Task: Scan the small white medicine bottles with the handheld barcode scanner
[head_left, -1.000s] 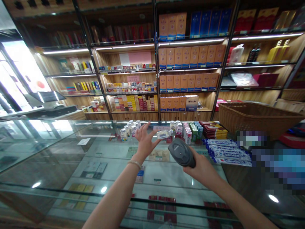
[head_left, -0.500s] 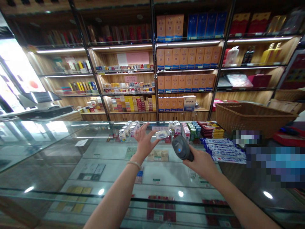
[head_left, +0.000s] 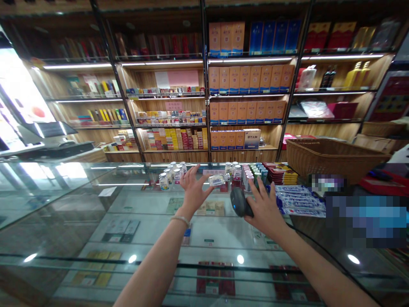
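Note:
My left hand (head_left: 195, 187) grips a small clear bottle (head_left: 217, 181) with a white label, pinched at its end between thumb and forefinger. The bottle is on its side, and the other fingers stretch upward. At my right hand (head_left: 264, 207) the fingers are spread wide. A dark barcode scanner (head_left: 239, 202) with a small blue light sits by its thumb, the handle partly hidden behind the hand. Beyond the left hand stand several small lidded bottles (head_left: 172, 175). Pink cans (head_left: 247, 175) and green cans stand in rows behind the right hand.
Beneath my arms is a glass counter (head_left: 153, 238) with packs under the glass. Blue-white packets (head_left: 300, 199) lie at right, before a wicker basket (head_left: 335, 157). Red and yellow packs (head_left: 281, 174) are stacked beside it. A black cable (head_left: 315, 244) runs under my right forearm. Shelves of boxes line the back.
My right hand's fingers have uncurled from the scanner and spread out. The scanner has sunk slightly and turned to the left. My left hand and the bottle stay in place.

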The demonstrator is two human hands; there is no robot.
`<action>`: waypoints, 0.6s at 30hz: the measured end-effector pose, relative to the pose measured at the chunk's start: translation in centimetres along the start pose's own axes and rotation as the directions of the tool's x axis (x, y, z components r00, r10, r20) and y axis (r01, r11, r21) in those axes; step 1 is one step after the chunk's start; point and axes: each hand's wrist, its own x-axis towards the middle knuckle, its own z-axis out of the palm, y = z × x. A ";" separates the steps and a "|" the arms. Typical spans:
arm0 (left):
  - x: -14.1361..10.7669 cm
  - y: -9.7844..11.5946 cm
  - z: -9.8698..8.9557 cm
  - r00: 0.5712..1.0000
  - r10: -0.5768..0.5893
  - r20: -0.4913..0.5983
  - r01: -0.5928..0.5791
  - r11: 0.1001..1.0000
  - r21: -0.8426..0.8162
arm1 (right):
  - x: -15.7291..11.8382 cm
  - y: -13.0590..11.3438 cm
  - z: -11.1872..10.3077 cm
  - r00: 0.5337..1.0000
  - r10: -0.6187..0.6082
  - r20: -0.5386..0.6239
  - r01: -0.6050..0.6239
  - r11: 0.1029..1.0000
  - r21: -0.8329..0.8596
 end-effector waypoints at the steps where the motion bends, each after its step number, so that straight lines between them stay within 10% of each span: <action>1: 0.0 0.0 0.0 1.000 0.000 0.000 0.000 1.000 -0.003 | 0.0 0.0 0.2 1.000 0.001 0.017 -0.001 1.000 -0.002; 18: 0.0 0.1 0.0 1.000 -0.008 0.013 0.008 1.000 -0.018 | -0.9 0.2 0.8 0.959 -0.081 0.272 0.039 0.987 0.154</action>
